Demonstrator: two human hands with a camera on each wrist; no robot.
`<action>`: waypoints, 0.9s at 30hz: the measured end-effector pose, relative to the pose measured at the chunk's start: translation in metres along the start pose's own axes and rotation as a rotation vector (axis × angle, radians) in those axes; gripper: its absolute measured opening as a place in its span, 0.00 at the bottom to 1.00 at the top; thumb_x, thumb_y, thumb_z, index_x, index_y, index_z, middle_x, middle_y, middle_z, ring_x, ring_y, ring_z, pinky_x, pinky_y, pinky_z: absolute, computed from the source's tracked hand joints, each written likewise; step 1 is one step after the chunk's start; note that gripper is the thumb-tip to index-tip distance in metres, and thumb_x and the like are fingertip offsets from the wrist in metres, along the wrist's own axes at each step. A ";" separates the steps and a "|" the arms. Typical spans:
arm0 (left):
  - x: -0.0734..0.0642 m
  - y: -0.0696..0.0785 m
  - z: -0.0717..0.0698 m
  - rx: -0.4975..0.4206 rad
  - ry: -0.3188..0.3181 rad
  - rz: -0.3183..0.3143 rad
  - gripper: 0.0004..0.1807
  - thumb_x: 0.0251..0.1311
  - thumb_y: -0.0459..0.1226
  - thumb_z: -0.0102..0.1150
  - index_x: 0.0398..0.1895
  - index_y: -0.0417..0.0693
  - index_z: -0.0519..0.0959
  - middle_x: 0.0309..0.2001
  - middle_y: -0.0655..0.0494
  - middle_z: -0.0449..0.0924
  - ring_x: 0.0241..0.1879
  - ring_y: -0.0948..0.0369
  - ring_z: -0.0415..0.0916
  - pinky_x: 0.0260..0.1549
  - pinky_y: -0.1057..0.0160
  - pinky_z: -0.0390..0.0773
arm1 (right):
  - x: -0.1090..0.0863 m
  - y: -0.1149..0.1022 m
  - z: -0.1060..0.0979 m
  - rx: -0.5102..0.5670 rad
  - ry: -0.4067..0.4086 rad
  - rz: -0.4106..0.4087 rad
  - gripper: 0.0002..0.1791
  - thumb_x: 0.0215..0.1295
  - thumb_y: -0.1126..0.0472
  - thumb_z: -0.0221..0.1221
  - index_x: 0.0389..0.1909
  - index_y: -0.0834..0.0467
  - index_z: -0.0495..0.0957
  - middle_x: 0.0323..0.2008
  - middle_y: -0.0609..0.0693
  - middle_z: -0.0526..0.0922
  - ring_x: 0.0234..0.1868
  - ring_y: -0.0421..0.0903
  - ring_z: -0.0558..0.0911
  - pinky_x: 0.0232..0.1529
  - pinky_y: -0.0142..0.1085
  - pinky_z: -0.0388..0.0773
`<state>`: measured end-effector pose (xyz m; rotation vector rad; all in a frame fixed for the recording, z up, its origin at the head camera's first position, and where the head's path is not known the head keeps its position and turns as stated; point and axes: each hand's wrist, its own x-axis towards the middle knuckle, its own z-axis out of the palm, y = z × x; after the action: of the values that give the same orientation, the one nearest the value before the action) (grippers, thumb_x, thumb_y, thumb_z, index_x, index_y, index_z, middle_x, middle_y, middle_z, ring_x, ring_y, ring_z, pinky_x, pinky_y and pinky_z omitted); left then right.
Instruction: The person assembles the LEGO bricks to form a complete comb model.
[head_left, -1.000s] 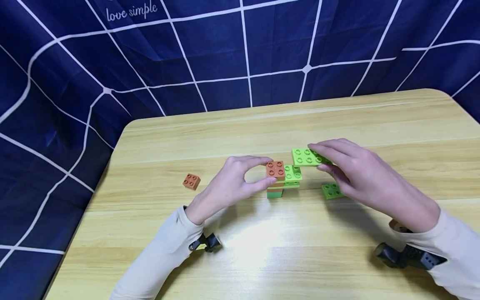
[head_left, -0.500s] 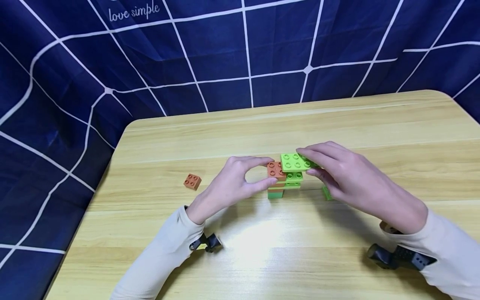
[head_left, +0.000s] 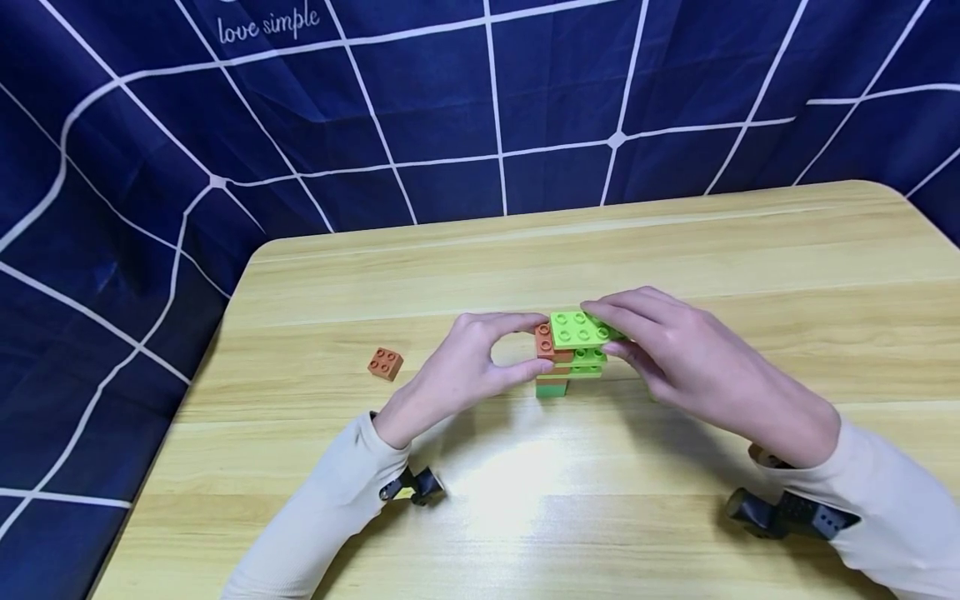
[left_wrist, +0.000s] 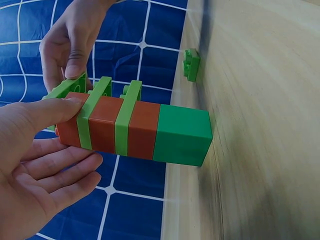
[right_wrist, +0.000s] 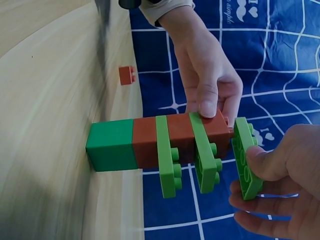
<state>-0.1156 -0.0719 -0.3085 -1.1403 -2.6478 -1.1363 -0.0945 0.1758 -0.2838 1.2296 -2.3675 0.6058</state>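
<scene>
A tower of toy building bricks stands on the table, a dark green block (right_wrist: 112, 145) at its foot. Above that, orange bricks alternate with two light green plates (right_wrist: 204, 155) that jut out to the right. My left hand (head_left: 465, 354) grips the top orange brick (head_left: 543, 342) between thumb and fingers. In my right hand (head_left: 678, 358), thumb and fingers pinch a third light green plate (head_left: 576, 331), which overlaps the tower's top from the right. The right wrist view shows this plate's (right_wrist: 245, 157) near end close to the top brick's studs, slightly tilted.
A loose orange brick (head_left: 385, 364) lies on the wooden table (head_left: 315, 292) to the left. Another green plate (left_wrist: 191, 65) lies to the right of the tower, mostly hidden by my right hand in the head view. A blue gridded cloth (head_left: 427, 108) hangs behind the table.
My right hand has moved left with the light green plate, which now covers part of the top orange brick. My left hand has kept its grip on the tower.
</scene>
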 end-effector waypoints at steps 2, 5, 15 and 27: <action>0.001 0.000 0.000 0.003 0.003 0.003 0.25 0.57 0.41 0.68 0.55 0.36 0.78 0.54 0.45 0.80 0.56 0.54 0.77 0.58 0.69 0.72 | 0.001 0.000 0.001 -0.003 0.001 -0.002 0.21 0.74 0.55 0.48 0.54 0.67 0.76 0.46 0.60 0.81 0.45 0.54 0.81 0.42 0.49 0.82; 0.001 0.001 0.000 0.005 0.009 0.008 0.25 0.57 0.41 0.68 0.54 0.35 0.78 0.53 0.44 0.80 0.56 0.54 0.77 0.58 0.68 0.73 | 0.002 0.000 0.001 -0.006 0.002 -0.002 0.25 0.76 0.51 0.43 0.54 0.67 0.76 0.46 0.60 0.81 0.45 0.55 0.81 0.42 0.49 0.82; 0.000 -0.004 0.002 0.004 0.012 0.030 0.24 0.55 0.41 0.69 0.52 0.36 0.80 0.50 0.45 0.82 0.53 0.54 0.79 0.56 0.67 0.75 | 0.008 -0.005 0.003 -0.004 -0.018 0.010 0.29 0.47 0.76 0.67 0.54 0.68 0.76 0.46 0.60 0.81 0.45 0.55 0.81 0.42 0.49 0.83; -0.001 -0.004 0.002 -0.016 0.001 0.011 0.20 0.56 0.41 0.69 0.50 0.41 0.82 0.46 0.51 0.85 0.50 0.58 0.81 0.52 0.67 0.78 | 0.009 -0.007 0.005 -0.013 -0.041 0.017 0.28 0.48 0.75 0.68 0.54 0.68 0.76 0.45 0.60 0.81 0.45 0.55 0.81 0.42 0.50 0.83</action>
<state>-0.1169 -0.0730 -0.3126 -1.1553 -2.6336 -1.1578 -0.0937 0.1635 -0.2821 1.2286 -2.4147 0.5743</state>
